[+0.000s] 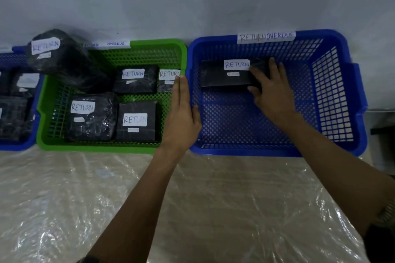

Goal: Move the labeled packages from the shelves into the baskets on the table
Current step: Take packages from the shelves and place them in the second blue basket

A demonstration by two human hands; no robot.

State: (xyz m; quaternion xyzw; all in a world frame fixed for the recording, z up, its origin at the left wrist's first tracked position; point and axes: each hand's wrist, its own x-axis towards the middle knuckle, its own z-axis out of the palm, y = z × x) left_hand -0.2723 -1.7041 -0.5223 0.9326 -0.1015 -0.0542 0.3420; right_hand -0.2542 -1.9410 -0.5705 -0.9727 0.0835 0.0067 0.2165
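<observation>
**Package in the blue basket, under your right hand**

Your right hand [271,92] is inside the blue basket [245,152], holding the right end of a black package [222,78]. Your fingers lie over its top and your thumb is at its near edge. The package sits flat at the back left of the basket floor with its white "RETURN" label [236,64] facing up.

Your left hand [181,117] holds nothing. Its fingers are straight and together along the basket's left rim, where it meets the green basket [96,148], well apart from the package.

The green basket holds five black packages marked "RETURN". A strip [266,37] on the blue basket's back rim reads "RETURN OVERDUE". Both baskets stand on a table covered in a plastic sheet [64,198].
</observation>
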